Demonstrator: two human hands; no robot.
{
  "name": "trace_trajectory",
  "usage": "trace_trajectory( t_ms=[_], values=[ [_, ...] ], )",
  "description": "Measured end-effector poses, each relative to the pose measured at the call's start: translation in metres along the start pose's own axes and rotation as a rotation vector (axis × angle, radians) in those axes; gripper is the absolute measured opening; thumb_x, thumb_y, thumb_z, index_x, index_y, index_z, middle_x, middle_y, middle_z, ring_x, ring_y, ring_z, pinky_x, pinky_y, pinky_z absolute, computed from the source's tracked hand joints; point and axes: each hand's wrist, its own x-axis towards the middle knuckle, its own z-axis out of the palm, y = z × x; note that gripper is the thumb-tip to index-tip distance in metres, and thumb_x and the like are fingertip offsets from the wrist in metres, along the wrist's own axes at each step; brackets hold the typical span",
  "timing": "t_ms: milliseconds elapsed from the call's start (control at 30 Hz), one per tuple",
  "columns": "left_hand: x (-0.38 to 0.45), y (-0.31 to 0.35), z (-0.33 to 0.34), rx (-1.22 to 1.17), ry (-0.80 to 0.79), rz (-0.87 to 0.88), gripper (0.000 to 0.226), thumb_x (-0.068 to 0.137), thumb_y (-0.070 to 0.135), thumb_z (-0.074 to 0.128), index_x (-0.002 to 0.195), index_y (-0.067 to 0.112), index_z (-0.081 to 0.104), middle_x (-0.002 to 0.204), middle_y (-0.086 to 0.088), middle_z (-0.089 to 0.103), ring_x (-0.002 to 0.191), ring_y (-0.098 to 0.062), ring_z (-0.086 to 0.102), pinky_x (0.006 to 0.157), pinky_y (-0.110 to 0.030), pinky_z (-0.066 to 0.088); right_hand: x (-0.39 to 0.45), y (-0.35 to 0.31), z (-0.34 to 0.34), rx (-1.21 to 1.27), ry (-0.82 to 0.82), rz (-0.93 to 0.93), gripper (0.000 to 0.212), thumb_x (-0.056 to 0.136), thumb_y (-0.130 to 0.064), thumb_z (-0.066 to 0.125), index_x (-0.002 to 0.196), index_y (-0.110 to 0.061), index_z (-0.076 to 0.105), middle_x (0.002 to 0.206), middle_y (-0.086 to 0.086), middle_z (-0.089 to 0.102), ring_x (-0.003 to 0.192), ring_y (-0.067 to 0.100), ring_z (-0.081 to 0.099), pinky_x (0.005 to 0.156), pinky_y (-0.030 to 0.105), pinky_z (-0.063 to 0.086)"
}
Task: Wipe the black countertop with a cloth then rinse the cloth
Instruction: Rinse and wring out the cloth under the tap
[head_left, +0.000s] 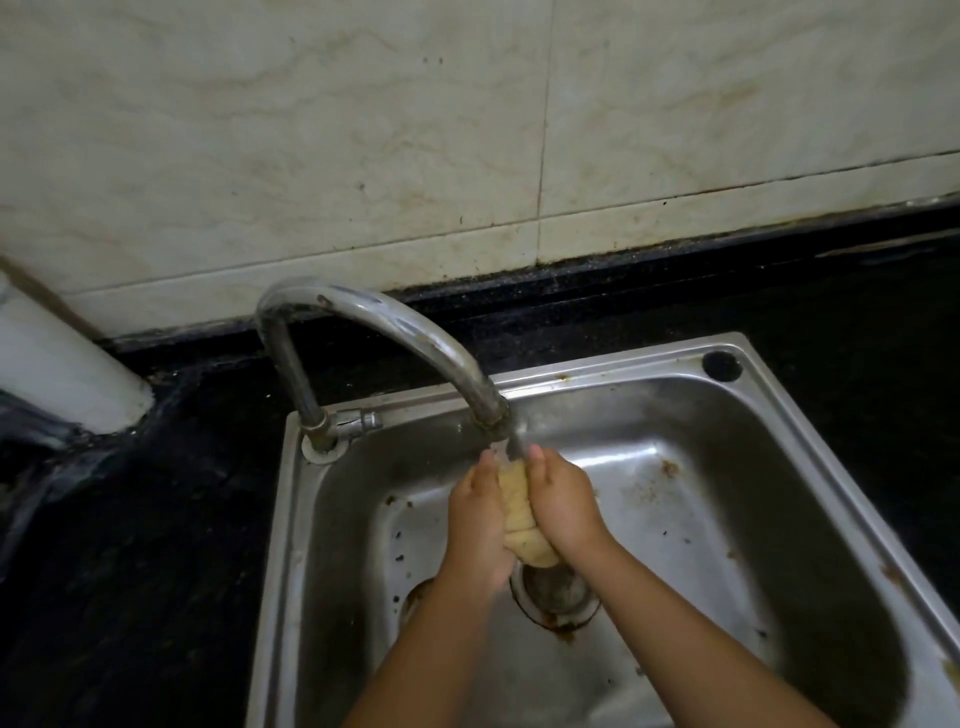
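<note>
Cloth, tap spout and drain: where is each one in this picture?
cloth (522, 512): head view, on the yellow bunched middle between both hands.
tap spout (415, 332): head view, on the curved metal arch.
drain (558, 592): head view, on the strainer in the sink floor.

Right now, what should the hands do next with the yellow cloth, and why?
Probably squeeze and rub it a little more. Both the left hand and right hand grip the cloth directly under water running from the tap, over the sink drain, so rinsing looks unfinished.
</note>
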Motion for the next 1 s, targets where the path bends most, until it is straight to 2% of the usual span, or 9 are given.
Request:
trace_trajectory(
  t_ms=[67,167,233,333,400,600,800,900,1000],
  values=[
    [0.007,0.0,-0.008,-0.141,-0.005,-0.063,0.043,0.096,0.038,0.036,0.09,0.002,0.059,0.083,-0.014,0.065,0.07,-0.021,0.063,0.058,-0.027,0.051,-0.006,0.001,-0.002,0.369,-0.013,0.117,0.035,0.1,-0.027,0.031,0.072,-0.016,0.047,0.072,0.001,0.053,0.072,0.015,0.052,0.061,0.022,0.04],
    [0.017,-0.003,-0.02,-0.312,-0.035,-0.119,0.063,0.087,0.054,0.039,0.106,-0.002,0.058,0.099,-0.019,0.065,0.077,-0.023,0.066,0.061,-0.028,0.055,-0.013,0.004,-0.005,0.683,-0.109,0.22,0.018,0.096,-0.027,0.043,0.083,-0.014,0.048,0.077,0.003,0.057,0.073,0.015,0.057,0.063,0.026,0.049],
    [0.02,-0.005,-0.029,-0.29,-0.096,-0.097,0.054,0.078,0.048,0.05,0.102,0.0,0.058,0.093,-0.017,0.065,0.072,-0.022,0.067,0.059,-0.027,0.056,-0.015,0.007,-0.01,0.804,-0.156,0.203,0.002,0.093,-0.014,0.049,0.092,-0.015,0.051,0.079,0.003,0.062,0.075,0.017,0.061,0.061,0.026,0.054],
    [0.02,-0.003,-0.042,-0.11,-0.218,-0.09,0.014,0.083,0.016,0.055,0.075,0.004,0.053,0.064,-0.009,0.063,0.054,-0.016,0.062,0.049,-0.022,0.051,-0.013,0.016,-0.018,0.606,-0.216,0.056,0.016,0.091,-0.007,0.052,0.09,-0.021,0.058,0.081,0.001,0.064,0.079,0.017,0.062,0.068,0.026,0.053],
    [0.023,-0.001,-0.05,0.05,-0.207,-0.129,0.02,0.087,0.0,0.049,0.068,0.007,0.049,0.053,-0.004,0.059,0.047,-0.013,0.058,0.044,-0.019,0.047,-0.011,0.018,-0.021,0.392,-0.259,-0.055,0.02,0.093,-0.011,0.049,0.09,-0.028,0.059,0.085,-0.005,0.063,0.081,0.009,0.06,0.073,0.019,0.05],
    [0.013,0.001,-0.031,0.209,-0.102,-0.184,0.029,0.091,0.027,0.052,0.076,0.009,0.069,0.081,-0.013,0.07,0.083,-0.028,0.064,0.085,-0.039,0.048,-0.014,0.008,-0.015,-0.027,-0.156,-0.334,0.009,0.099,-0.019,0.036,0.101,-0.025,0.043,0.074,-0.015,0.05,0.069,-0.004,0.048,0.062,0.006,0.039],
    [0.004,-0.002,-0.015,0.03,-0.029,-0.023,0.026,0.092,0.004,0.046,0.067,0.009,0.053,0.051,-0.004,0.055,0.046,-0.012,0.054,0.047,-0.019,0.044,-0.034,0.003,0.002,-0.425,-0.023,-0.605,0.029,0.083,-0.035,0.031,0.095,-0.014,0.048,0.048,0.001,0.059,0.039,0.006,0.052,0.035,0.013,0.022],
    [-0.003,-0.003,-0.005,-0.032,-0.067,0.005,0.025,0.094,0.005,0.042,0.073,0.011,0.055,0.054,-0.002,0.057,0.045,-0.008,0.056,0.047,-0.021,0.045,-0.024,-0.001,0.0,-0.395,-0.064,-0.46,0.041,0.087,-0.047,0.02,0.105,-0.016,0.041,0.073,0.004,0.059,0.061,0.01,0.05,0.046,0.011,0.026],
    [-0.006,-0.007,-0.001,0.078,-0.006,0.105,0.022,0.095,0.01,0.043,0.079,0.015,0.057,0.068,-0.003,0.063,0.06,-0.011,0.061,0.057,-0.024,0.048,-0.004,0.003,-0.011,-0.399,-0.106,-0.248,0.01,0.099,-0.026,0.032,0.096,-0.018,0.027,0.066,-0.007,0.04,0.056,0.003,0.036,0.046,0.016,0.027]
  ],
)
